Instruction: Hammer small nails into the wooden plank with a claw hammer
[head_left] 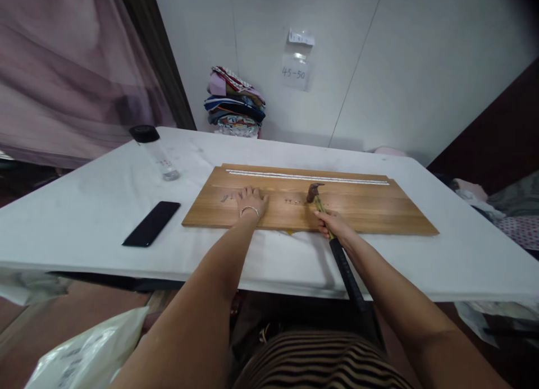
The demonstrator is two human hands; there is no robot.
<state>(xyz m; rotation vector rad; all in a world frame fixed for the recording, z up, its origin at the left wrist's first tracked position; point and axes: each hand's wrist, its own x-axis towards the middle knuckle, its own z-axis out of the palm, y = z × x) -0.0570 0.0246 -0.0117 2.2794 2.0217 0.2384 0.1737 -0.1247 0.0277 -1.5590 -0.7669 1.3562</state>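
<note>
My right hand [332, 223] is closed round the upper handle of a claw hammer [345, 268]; its rusty head is over the wooden board [269, 220], near a row of small nails or screws [290, 201]. The long black grip slants down past the table's front edge. My left hand [251, 202], with a bracelet at the wrist, lies spread on the board. Just left of its fingers are several loose nails [225, 198]. Two white strips [307, 177] run along the board's far side.
A black phone [151, 224] lies on the white-covered table [96, 209], left of the board. Behind it a clear bottle with a black lid [158, 153] leans at a slant in view. Folded clothes [236, 103] are stacked against the wall. A white plastic bag [90, 352] is below, at left.
</note>
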